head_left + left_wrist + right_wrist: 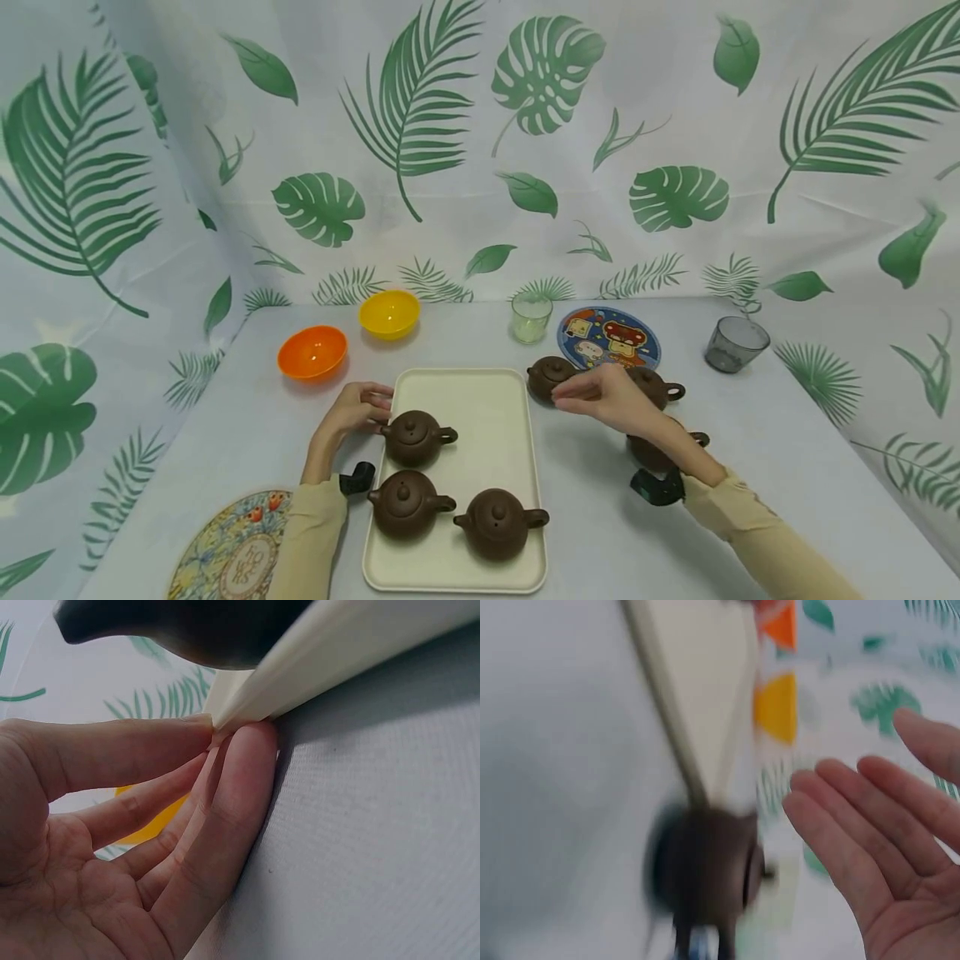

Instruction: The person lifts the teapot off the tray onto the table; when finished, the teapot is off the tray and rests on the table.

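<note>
My left hand [356, 410] pinches the left rim of a cream rectangular tray [480, 417] between thumb and fingers, as the left wrist view shows up close at the tray rim [300, 682]. Three dark brown teapots sit on the tray: one teapot [414, 439] on the left beside that hand, another teapot [405, 505] nearer the front, and a third teapot [497, 525] front right. Right of the tray, my right hand [611, 400] hovers with fingers extended, holding nothing. Nearest its fingertips stands a brown teapot [549, 377], blurred in the right wrist view.
Two more teapots, one teapot [654, 386] behind the right hand and another teapot [651, 454] partly hidden by the forearm, stand at right. Farther back are an orange bowl [312, 353], yellow bowl [389, 315], clear glass [531, 317], blue round mat [609, 335] and grey glass [736, 344]. A patterned mat [225, 550] lies front left.
</note>
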Motion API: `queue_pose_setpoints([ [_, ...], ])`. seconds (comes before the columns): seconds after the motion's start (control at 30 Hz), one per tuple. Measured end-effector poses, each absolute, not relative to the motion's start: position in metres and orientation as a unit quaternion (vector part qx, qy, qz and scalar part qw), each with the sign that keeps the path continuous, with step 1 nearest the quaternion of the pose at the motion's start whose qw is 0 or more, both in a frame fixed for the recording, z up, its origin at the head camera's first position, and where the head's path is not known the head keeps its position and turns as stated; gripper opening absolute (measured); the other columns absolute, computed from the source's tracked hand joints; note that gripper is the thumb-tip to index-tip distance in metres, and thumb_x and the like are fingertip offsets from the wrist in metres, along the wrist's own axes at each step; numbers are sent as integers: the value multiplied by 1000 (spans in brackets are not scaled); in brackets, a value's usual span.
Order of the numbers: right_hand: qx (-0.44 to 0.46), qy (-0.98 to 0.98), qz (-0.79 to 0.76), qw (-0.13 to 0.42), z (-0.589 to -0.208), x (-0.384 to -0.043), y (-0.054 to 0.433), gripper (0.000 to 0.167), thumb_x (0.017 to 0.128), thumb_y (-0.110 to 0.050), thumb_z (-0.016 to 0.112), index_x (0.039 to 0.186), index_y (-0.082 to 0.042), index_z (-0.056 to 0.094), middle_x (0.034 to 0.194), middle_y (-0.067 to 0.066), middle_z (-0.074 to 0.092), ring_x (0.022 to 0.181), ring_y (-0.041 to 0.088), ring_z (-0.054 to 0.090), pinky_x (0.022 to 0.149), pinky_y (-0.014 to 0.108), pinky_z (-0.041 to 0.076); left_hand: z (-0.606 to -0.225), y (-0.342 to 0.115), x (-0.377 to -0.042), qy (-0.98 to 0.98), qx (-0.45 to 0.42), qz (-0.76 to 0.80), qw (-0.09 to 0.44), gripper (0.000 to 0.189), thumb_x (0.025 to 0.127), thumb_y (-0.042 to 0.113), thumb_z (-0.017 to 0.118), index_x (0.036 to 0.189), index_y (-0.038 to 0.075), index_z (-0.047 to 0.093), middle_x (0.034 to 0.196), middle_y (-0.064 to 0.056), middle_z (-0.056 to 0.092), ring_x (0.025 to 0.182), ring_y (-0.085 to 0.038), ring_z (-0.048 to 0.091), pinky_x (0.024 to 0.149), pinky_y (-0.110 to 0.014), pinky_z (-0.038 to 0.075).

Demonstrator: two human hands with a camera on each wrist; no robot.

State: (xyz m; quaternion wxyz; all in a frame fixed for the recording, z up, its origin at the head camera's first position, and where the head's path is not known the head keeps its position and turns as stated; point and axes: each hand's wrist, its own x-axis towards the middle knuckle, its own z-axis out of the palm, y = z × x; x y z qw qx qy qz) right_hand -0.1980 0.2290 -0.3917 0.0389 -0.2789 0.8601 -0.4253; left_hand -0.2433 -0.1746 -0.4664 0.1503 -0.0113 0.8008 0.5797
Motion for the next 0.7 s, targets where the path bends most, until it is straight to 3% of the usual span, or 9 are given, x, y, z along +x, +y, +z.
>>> queue_pose_setpoints([
  [0.17, -312, 854, -413, 51, -396, -212, 173, 21, 87, -15, 70, 101, 1, 73, 94, 11, 73, 83, 17, 71, 72, 24, 58, -467, -175, -243, 799, -12, 583, 150, 45, 79, -11, 64, 123, -13, 54, 86, -12, 61, 68, -14, 60, 59, -28, 57],
  [0.33, -338, 859, -376, 78, -400, -221, 129, 25, 86, -19, 71, 101, 2, 73, 93, 9, 74, 82, 14, 71, 69, 20, 56, -467, -175, -243, 798, -12, 584, 151, 45, 80, -11, 64, 124, -13, 54, 85, -12, 61, 67, -14, 60, 58, -28, 57],
  [0.7, -369, 860, -336, 111, -413, -221, 80, 18, 82, -14, 76, 93, 0, 75, 83, 6, 74, 74, 11, 70, 64, 16, 54, -465, -175, -243, 798, -14, 583, 156, 42, 81, -10, 63, 123, -11, 55, 88, -15, 62, 66, -15, 60, 57, -28, 57],
])
